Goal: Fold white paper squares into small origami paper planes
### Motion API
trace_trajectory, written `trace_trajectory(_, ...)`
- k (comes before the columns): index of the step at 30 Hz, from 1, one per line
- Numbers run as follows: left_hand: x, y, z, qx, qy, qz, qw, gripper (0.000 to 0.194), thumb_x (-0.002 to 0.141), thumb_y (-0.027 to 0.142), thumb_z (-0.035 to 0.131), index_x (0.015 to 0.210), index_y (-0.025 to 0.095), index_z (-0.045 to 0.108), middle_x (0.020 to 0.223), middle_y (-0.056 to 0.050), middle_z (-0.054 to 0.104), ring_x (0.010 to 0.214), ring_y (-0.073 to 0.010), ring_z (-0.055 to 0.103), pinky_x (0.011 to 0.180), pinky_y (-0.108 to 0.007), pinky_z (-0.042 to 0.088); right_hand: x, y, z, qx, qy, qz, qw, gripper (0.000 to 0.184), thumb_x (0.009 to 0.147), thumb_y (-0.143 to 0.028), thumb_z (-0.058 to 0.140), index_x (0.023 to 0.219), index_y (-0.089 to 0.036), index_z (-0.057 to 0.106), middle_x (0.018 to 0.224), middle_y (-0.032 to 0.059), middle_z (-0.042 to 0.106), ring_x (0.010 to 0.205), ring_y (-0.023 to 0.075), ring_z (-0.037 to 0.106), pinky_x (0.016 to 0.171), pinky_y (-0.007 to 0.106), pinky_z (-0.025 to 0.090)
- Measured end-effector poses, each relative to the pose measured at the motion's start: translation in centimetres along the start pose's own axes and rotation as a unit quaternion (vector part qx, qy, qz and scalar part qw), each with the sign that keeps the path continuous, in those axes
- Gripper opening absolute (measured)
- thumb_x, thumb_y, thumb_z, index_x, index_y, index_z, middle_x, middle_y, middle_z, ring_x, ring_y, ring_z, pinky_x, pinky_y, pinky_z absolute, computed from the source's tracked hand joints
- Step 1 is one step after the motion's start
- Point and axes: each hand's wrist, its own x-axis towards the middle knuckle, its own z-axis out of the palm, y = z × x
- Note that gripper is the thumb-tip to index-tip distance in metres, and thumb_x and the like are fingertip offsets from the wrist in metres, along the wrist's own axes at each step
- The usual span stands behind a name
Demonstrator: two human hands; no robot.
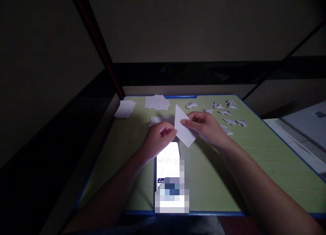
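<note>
Above the middle of the green table, a folded sheet of white paper is held up between my hands. My right hand pinches its right side, thumb on the near face and fingers behind. At the paper's left edge, my left hand is closed, its thumb and forefinger pressed together on the border. A phone with a lit screen showing a timer lies below my hands, its lower part pixelated. Behind my left hand lies more white paper, partly covered.
Two piles of white paper, a left one and a middle one, lie along the back of the table. Several small folded paper pieces are spread at the back right. White boards or boxes stand beyond the table's blue right edge.
</note>
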Motion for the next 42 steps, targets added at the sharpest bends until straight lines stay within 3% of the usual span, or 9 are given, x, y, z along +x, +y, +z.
trace_trajectory(7, -0.2, 1.0, -0.5, -0.008, -0.017, -0.029, 0.999, 0.019, 0.075, 0.034, 0.058, 0.067, 0.017, 0.055, 0.061, -0.001, 0.058, 0.056, -0.0126, 0.054, 0.053, -0.026, 0.040, 0.0, -0.1, 0.1, 0.056, 0.014, 0.006, 0.998, 0.029, 0.069, -0.041, 0.080, 0.066, -0.015, 0.067, 0.057, -0.0010, 0.063, 0.045, 0.0075, 0.052, 0.040, 0.020, 0.033)
trace_trajectory(12, -0.2, 1.0, -0.5, -0.014, -0.014, -0.003, 1.000, 0.017, 0.075, 0.033, 0.059, 0.070, 0.017, 0.056, 0.062, 0.000, 0.059, 0.057, -0.0120, 0.056, 0.053, -0.025, 0.042, -0.2, -0.1, 0.2, 0.051, 0.021, 0.002, 0.998, 0.029, 0.069, -0.042, 0.081, 0.066, -0.016, 0.067, 0.056, -0.0014, 0.063, 0.045, 0.0077, 0.052, 0.040, 0.021, 0.033)
trace_trajectory(18, 0.0, 0.9, -0.7, -0.042, -0.034, -0.030, 0.998, 0.017, 0.074, 0.033, 0.062, 0.069, 0.016, 0.059, 0.060, 0.000, 0.059, 0.054, -0.0107, 0.055, 0.050, -0.023, 0.041, -0.2, 0.1, 0.1, 0.046, 0.022, -0.009, 0.999, 0.029, 0.068, -0.043, 0.081, 0.068, -0.017, 0.068, 0.059, -0.0013, 0.062, 0.048, 0.0083, 0.050, 0.043, 0.022, 0.033)
trace_trajectory(22, 0.4, 0.7, -1.3, -0.150, 0.026, -0.043, 0.987, 0.020, 0.075, 0.032, 0.066, 0.064, 0.017, 0.058, 0.052, 0.003, 0.055, 0.046, -0.0067, 0.046, 0.047, -0.021, 0.035, 0.0, 0.3, 0.3, 0.110, 0.029, -0.059, 0.992, 0.026, 0.077, -0.046, 0.074, 0.076, -0.020, 0.069, 0.070, 0.0000, 0.062, 0.060, 0.0107, 0.053, 0.054, 0.025, 0.040)
trace_trajectory(26, 0.8, 0.6, -1.8, -0.281, 0.099, -0.043, 0.954, 0.027, 0.072, 0.032, 0.072, 0.060, 0.018, 0.052, 0.047, 0.007, 0.046, 0.042, -0.0045, 0.038, 0.044, -0.022, 0.026, 0.1, 0.5, 0.8, 0.167, 0.004, -0.063, 0.984, 0.037, 0.083, -0.056, 0.062, 0.074, -0.021, 0.064, 0.071, 0.0004, 0.059, 0.062, 0.0123, 0.054, 0.060, 0.027, 0.043)
trace_trajectory(30, 0.7, 0.8, -1.4, -0.335, 0.116, -0.055, 0.933, 0.028, 0.070, 0.031, 0.075, 0.063, 0.018, 0.052, 0.046, 0.008, 0.043, 0.040, -0.0041, 0.036, 0.042, -0.022, 0.023, -0.5, 0.8, 1.8, 0.105, -0.046, -0.050, 0.992, 0.035, 0.079, -0.053, 0.070, 0.077, -0.018, 0.064, 0.070, 0.0009, 0.062, 0.063, 0.0121, 0.055, 0.061, 0.028, 0.042)
trace_trajectory(35, 0.4, 0.7, -0.4, -0.327, 0.092, -0.072, 0.938, 0.030, 0.068, 0.036, 0.077, 0.062, 0.017, 0.054, 0.045, 0.008, 0.042, 0.040, -0.0034, 0.034, 0.041, -0.021, 0.022, -1.2, 0.8, 3.4, 0.044, -0.093, -0.027, 0.994, 0.028, 0.070, -0.041, 0.079, 0.071, -0.017, 0.065, 0.060, -0.0029, 0.057, 0.054, 0.0091, 0.046, 0.053, 0.025, 0.036)
trace_trajectory(42, 0.3, 0.4, 0.0, -0.272, 0.075, -0.051, 0.958, 0.024, 0.073, 0.034, 0.074, 0.063, 0.019, 0.058, 0.043, 0.008, 0.040, 0.040, -0.0039, 0.031, 0.041, -0.023, 0.021, -1.6, 0.7, 3.4, 0.018, -0.004, -0.015, 1.000, 0.026, 0.071, -0.039, 0.077, 0.078, -0.016, 0.067, 0.070, 0.0036, 0.067, 0.061, 0.0146, 0.059, 0.058, 0.029, 0.046)
